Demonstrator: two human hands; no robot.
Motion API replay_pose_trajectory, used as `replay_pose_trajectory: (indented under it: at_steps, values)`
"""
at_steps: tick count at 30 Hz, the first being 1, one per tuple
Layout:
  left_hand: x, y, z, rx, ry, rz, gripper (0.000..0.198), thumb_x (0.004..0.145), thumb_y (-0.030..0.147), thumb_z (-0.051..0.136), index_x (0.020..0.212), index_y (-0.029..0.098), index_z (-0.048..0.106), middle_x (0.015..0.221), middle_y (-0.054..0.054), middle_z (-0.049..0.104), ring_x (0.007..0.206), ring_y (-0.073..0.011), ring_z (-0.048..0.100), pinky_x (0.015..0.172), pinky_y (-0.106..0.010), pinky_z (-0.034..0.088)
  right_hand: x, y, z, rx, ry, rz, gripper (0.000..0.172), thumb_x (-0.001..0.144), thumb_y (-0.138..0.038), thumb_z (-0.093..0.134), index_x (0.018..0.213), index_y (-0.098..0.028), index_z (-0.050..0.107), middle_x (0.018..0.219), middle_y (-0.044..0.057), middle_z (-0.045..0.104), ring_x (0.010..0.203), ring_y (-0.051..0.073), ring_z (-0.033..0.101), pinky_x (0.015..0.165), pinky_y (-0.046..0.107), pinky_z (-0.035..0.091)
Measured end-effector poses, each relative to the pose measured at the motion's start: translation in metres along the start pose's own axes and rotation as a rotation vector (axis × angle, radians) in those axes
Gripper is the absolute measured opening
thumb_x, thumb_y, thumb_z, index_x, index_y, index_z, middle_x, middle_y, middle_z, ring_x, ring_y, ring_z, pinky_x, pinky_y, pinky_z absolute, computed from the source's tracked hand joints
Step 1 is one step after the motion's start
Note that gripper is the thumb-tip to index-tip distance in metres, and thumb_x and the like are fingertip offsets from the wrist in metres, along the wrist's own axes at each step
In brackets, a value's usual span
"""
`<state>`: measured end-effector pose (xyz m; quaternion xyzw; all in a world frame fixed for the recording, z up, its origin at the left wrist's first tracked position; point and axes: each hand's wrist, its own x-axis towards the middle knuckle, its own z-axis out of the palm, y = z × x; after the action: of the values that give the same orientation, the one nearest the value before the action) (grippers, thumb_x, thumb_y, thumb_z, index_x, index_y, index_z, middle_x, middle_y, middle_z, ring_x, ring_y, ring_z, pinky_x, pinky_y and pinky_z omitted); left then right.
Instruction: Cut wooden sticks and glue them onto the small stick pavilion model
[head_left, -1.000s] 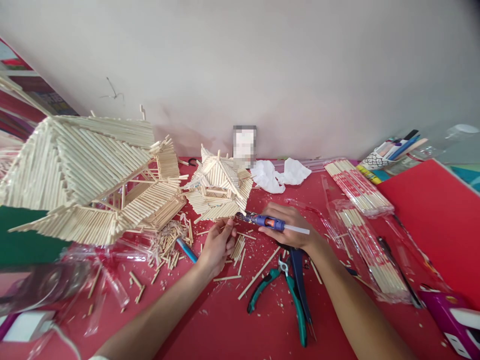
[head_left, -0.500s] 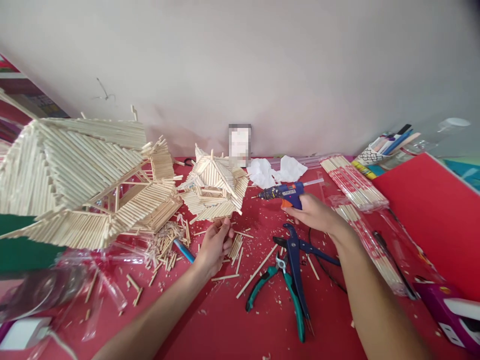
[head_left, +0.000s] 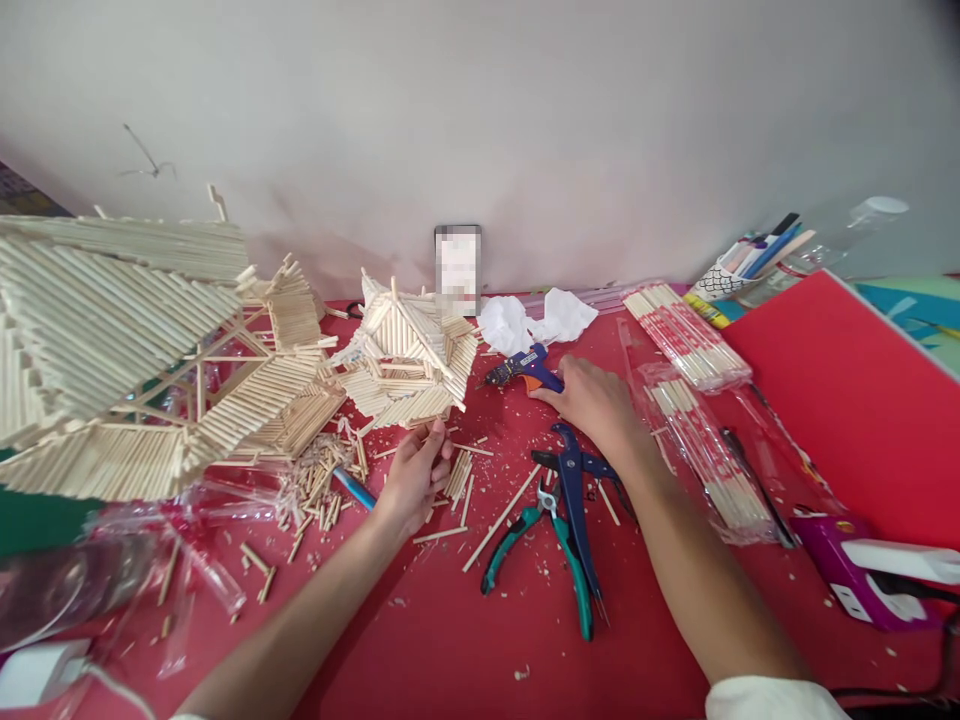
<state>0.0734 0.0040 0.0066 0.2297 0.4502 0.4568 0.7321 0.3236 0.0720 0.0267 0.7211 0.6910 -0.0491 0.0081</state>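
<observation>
The small roofed model [head_left: 405, 350], built of thin wooden sticks, stands on the red table. My left hand [head_left: 412, 480] is closed at its front lower edge, thumb and finger pinching what looks like a short wooden stick [head_left: 429, 420] against the eave. Off to the right, my right hand [head_left: 600, 400] has its fingers around the handle end of a blue hot glue gun [head_left: 517, 366]. The gun lies low over the table, nozzle toward the left, and its trigger is orange. Loose cut sticks [head_left: 459, 475] lie beside my left hand.
A larger stick house [head_left: 127, 330] fills the left. Green-handled pliers [head_left: 574, 570] and a blue cutter [head_left: 574, 490] lie in front of my right hand. White tissues [head_left: 562, 315], a phone [head_left: 459, 270], and packs of sticks [head_left: 686, 335] are farther back. Scraps litter the table.
My right hand has lowered the glue gun toward the table and turned it, its back end now dipping to the right. My left hand keeps its pinch at the model. The view has shifted slightly.
</observation>
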Motion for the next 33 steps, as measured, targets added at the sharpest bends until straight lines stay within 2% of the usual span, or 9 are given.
replay_pose_trajectory:
  at_steps: [4,8,12,15,18,23,25,29,33]
  values:
    - [-0.001,0.001,0.0,0.0,-0.007,-0.005,0.054,0.068,0.052,0.085,0.082,0.019,0.044,0.065,0.009,0.048,0.041,0.0008,0.028,0.035,-0.011,0.015,-0.005,0.006,0.003,0.029,0.045,-0.089,0.034,0.092,-0.045,0.067,0.106,-0.015,0.059,0.101,0.016,0.068,0.095,0.032,0.066,0.075,0.038,0.048]
    - [-0.001,0.001,0.001,0.006,-0.011,-0.001,0.054,0.069,0.052,0.085,0.082,0.019,0.044,0.065,0.009,0.048,0.041,0.001,0.028,0.035,-0.011,0.014,-0.014,0.001,-0.007,0.107,0.115,-0.297,0.02,0.092,-0.03,0.068,0.107,-0.018,0.061,0.106,0.015,0.066,0.101,0.032,0.063,0.079,0.038,0.048]
    - [-0.002,0.001,0.001,0.009,-0.012,0.0,0.054,0.069,0.052,0.085,0.081,0.019,0.044,0.065,0.009,0.047,0.041,0.0011,0.028,0.035,-0.011,0.014,-0.023,-0.024,-0.014,0.228,0.027,-0.534,0.007,0.095,-0.021,0.064,0.102,-0.022,0.063,0.1,0.008,0.068,0.093,0.024,0.065,0.076,0.033,0.046]
    - [-0.002,0.002,0.002,0.007,-0.016,0.001,0.055,0.068,0.053,0.086,0.081,0.019,0.044,0.064,0.01,0.047,0.04,0.001,0.027,0.035,-0.011,0.014,-0.029,-0.045,-0.007,0.215,-0.075,-0.638,0.003,0.096,-0.021,0.063,0.099,-0.021,0.065,0.099,0.007,0.07,0.092,0.022,0.066,0.072,0.03,0.045]
    - [-0.001,0.002,0.002,-0.004,-0.009,0.002,0.056,0.067,0.053,0.086,0.082,0.019,0.044,0.064,0.01,0.047,0.04,0.001,0.027,0.034,-0.011,0.014,-0.032,-0.058,0.004,0.163,-0.107,-0.646,0.006,0.095,-0.017,0.062,0.099,-0.02,0.066,0.1,0.008,0.07,0.092,0.023,0.068,0.069,0.029,0.043]
    - [-0.001,0.001,0.002,-0.011,-0.008,-0.001,0.056,0.066,0.053,0.086,0.083,0.019,0.045,0.063,0.01,0.048,0.04,0.0008,0.027,0.035,-0.012,0.014,-0.032,-0.062,0.011,0.191,-0.096,-0.629,0.006,0.094,-0.014,0.062,0.095,-0.017,0.067,0.097,0.011,0.072,0.089,0.023,0.069,0.069,0.029,0.044]
    - [-0.001,0.001,0.003,-0.016,-0.009,-0.002,0.056,0.066,0.053,0.087,0.084,0.019,0.046,0.063,0.01,0.048,0.04,0.0007,0.027,0.035,-0.012,0.015,-0.032,-0.062,0.009,0.331,-0.088,-0.583,0.006,0.094,-0.014,0.062,0.092,-0.018,0.066,0.093,0.008,0.073,0.086,0.022,0.07,0.071,0.028,0.045]
    - [-0.001,0.001,0.003,-0.02,-0.001,0.004,0.057,0.065,0.054,0.087,0.082,0.019,0.045,0.063,0.01,0.048,0.04,0.0009,0.027,0.035,-0.012,0.013,-0.031,-0.065,0.005,0.752,-0.099,-0.462,0.007,0.092,-0.022,0.065,0.085,-0.021,0.065,0.08,0.001,0.073,0.072,0.016,0.07,0.067,0.026,0.05]
    - [0.0,0.0,0.002,-0.02,-0.003,0.003,0.056,0.066,0.055,0.085,0.081,0.019,0.045,0.063,0.009,0.047,0.039,0.0009,0.024,0.035,-0.013,0.012,-0.034,-0.07,0.004,1.003,-0.081,-0.452,0.008,0.09,-0.029,0.064,0.088,-0.021,0.067,0.082,0.001,0.074,0.072,0.015,0.071,0.065,0.025,0.056]
